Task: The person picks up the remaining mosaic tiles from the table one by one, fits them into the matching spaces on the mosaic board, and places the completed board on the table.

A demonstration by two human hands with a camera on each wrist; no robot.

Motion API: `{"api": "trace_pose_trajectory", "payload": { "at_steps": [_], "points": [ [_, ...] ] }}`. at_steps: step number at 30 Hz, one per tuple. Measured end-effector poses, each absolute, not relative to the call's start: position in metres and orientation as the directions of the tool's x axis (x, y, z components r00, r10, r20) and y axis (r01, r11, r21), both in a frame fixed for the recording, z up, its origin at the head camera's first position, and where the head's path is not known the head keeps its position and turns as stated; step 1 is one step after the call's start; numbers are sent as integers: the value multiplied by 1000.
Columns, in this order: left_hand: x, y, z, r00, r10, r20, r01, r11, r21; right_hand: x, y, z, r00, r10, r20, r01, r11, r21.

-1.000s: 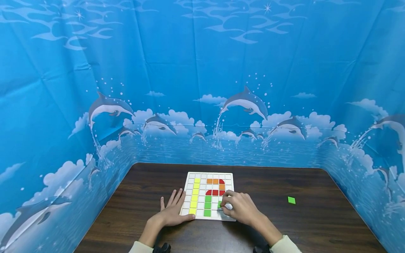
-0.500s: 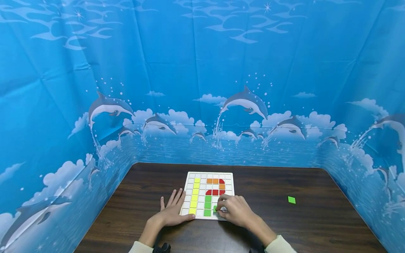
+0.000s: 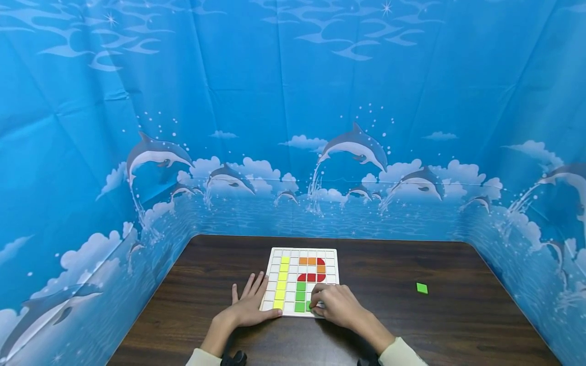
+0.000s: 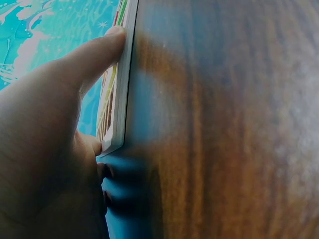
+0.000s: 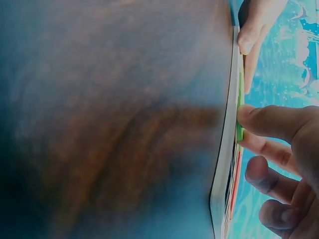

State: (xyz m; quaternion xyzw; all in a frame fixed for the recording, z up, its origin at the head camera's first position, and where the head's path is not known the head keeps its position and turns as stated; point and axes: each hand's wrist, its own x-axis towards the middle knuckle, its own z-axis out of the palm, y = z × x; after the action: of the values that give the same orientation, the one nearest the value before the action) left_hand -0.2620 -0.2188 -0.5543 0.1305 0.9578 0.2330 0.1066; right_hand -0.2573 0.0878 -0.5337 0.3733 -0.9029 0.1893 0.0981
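Note:
A white gridded board [image 3: 291, 278] lies on the table, bearing a column of yellow tiles [image 3: 281, 285], a column of green tiles [image 3: 300, 296], and red and orange pieces. My right hand [image 3: 336, 302] pinches a green square tile [image 3: 309, 306] between thumb and index finger, down at the board beside the lowest tile of the green column. In the right wrist view, this held tile [image 5: 240, 132] shows at the board's surface. My left hand [image 3: 249, 307] rests at the board's near left corner with its fingers straight; its thumb [image 4: 117, 35] lies on the near edge.
A loose green tile [image 3: 421, 288] lies on the dark wooden table [image 3: 384, 264], right of the board. Behind and at both sides hangs a blue curtain [image 3: 256, 213] printed with dolphins.
My right hand has moved left and slightly nearer, bringing the green tile across the board to the foot of the green column. The left hand has stayed in place.

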Motion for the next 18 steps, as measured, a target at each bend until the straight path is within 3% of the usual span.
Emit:
{"api": "trace_pose_trajectory", "payload": {
  "at_steps": [18],
  "points": [
    [-259,-216,-544,-943,273,-192,164,880,445,-255,91,-530,-712,-676,191,-697,646,-310]
  ]
}}
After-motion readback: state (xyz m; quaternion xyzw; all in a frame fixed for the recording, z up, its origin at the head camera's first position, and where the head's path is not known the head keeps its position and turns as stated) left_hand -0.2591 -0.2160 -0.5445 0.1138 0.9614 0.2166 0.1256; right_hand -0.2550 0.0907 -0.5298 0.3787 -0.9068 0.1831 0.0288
